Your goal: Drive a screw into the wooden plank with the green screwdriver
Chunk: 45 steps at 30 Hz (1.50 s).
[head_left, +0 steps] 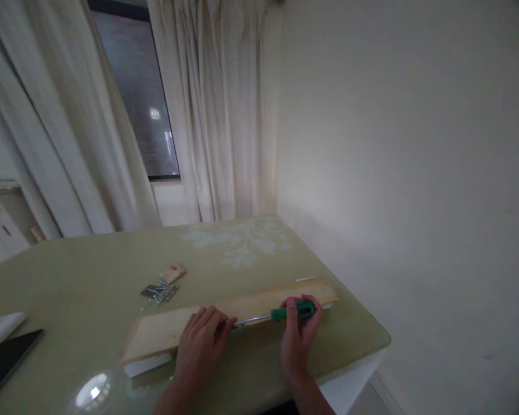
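A long pale wooden board [259, 305] lies across the near part of a green glass-topped table [90, 288]. My left hand [201, 349] rests flat on the board's near edge, fingers spread toward the tip of a screwdriver. My right hand [298, 337] grips the green handle of that screwdriver [285, 313], whose metal shaft runs left along the board's edge to my left fingertips.
Several small metal hinges [160, 292] and a little wooden block [172, 273] lie behind the board. A dark flat object [4, 363] and a white thing sit at the left edge. The wall is close on the right; curtains and a window stand behind.
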Available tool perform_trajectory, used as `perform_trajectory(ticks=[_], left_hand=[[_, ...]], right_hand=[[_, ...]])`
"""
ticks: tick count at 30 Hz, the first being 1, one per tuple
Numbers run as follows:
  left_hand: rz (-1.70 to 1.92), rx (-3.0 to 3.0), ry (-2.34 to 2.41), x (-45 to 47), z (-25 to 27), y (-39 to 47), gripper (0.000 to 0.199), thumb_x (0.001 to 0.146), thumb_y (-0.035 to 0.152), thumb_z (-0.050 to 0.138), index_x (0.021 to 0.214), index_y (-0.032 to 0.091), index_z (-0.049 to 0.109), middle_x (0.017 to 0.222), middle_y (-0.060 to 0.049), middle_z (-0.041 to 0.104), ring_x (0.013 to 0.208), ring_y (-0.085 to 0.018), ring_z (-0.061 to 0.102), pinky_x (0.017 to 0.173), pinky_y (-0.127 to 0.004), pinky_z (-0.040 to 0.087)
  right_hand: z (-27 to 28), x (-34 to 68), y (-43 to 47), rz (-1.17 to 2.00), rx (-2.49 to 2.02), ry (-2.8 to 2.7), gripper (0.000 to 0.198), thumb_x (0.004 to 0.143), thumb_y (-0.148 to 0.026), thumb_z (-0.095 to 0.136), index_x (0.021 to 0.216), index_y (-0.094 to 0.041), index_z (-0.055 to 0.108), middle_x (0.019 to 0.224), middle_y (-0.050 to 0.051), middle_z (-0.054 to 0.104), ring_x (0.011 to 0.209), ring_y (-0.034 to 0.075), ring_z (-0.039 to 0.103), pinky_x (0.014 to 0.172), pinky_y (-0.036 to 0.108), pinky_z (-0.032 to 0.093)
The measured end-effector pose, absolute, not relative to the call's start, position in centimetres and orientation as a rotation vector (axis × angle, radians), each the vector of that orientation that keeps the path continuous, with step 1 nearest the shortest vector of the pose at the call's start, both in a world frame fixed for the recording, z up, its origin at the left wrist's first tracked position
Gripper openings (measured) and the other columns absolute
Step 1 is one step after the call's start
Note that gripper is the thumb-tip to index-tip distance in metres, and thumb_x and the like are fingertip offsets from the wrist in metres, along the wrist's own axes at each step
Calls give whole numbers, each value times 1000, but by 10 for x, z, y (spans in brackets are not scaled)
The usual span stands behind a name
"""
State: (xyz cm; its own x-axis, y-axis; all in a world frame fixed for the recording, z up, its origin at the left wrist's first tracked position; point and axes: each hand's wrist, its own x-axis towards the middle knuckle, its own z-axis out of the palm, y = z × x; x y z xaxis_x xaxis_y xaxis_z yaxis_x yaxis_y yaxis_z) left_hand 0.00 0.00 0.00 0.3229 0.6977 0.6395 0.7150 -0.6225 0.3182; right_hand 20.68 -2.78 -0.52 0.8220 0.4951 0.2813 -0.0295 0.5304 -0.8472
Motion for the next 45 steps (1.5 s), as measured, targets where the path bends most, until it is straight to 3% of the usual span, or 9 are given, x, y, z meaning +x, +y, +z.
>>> perform_trajectory(ticks=[14,26,45], left_hand=[[-1257,-2415,-1420,4,-1,0,46,103,54,56,69,24,59,69,0,60,70,-20,56,70,-34,39],[-1238,-2445,-1417,4,1,-1,42,106,50,54,75,25,64,75,-1,64,76,-20,59,75,-35,42],[-1136,-2343,-1301,7,-1,-2,39,109,43,49,76,24,59,75,-1,62,74,-21,57,75,-36,39]], right_hand=[[-9,205,-30,329,-1027,-595,46,91,-54,74,118,-24,51,91,1,62,76,17,63,67,30,57],[-10,206,-30,267,-1052,-624,44,90,-52,74,114,-23,51,96,2,60,76,17,62,66,30,55],[-9,201,-36,209,-975,-742,36,94,-44,73,112,-23,50,86,0,63,69,16,64,64,28,56]])
